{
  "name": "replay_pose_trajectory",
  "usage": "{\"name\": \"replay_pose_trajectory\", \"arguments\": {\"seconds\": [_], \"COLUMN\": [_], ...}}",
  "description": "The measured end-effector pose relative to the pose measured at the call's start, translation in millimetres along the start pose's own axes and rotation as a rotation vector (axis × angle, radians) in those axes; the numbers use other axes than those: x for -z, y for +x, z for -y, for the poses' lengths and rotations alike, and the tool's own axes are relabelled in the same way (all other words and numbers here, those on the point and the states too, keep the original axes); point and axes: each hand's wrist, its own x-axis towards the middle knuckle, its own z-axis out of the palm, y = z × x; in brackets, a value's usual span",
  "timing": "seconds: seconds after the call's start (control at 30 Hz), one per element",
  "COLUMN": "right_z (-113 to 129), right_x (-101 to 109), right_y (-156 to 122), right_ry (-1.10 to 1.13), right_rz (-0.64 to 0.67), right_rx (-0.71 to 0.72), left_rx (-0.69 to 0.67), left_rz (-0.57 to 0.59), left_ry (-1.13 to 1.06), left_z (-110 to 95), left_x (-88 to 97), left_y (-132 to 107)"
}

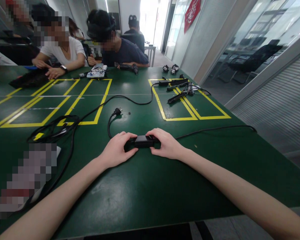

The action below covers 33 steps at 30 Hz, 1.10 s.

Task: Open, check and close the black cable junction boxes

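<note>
A black power adapter (pixel 144 141) is at the middle of the green table, held at its two ends. My left hand (pixel 118 149) pinches the left end between thumb and fingers. On the opposite end, my right hand (pixel 166 144) has its thumb and fingers closed in the same way. A short black cord with a plug (pixel 117 112) curves up from behind my left hand. From beside my right hand a thin black cable (pixel 215 129) runs to the right and over the table edge.
A coiled black cable (pixel 57 128) and a blurred-out pale object (pixel 32 176) lie left. Tools (pixel 177 95) lie at the back right within yellow tape (pixel 180 119). A power strip (pixel 97 71) and a drill (pixel 130 67) are near people seated across the green table (pixel 130 193).
</note>
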Motion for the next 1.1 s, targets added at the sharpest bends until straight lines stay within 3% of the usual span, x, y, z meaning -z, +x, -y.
{"name": "replay_pose_trajectory", "arguments": {"seconds": [0.63,1.1], "right_z": [-1.9,-1.1], "right_x": [1.8,3.8], "right_y": [-1.9,-3.6], "right_ry": [0.037,-0.046], "right_rz": [0.028,0.046], "right_rx": [0.045,0.101], "left_rx": [-0.048,-0.163], "left_rz": [0.027,0.044], "left_ry": [0.127,0.145], "left_z": [-0.2,-6.2], "left_x": [-0.2,-0.4], "left_y": [0.5,0.1]}}
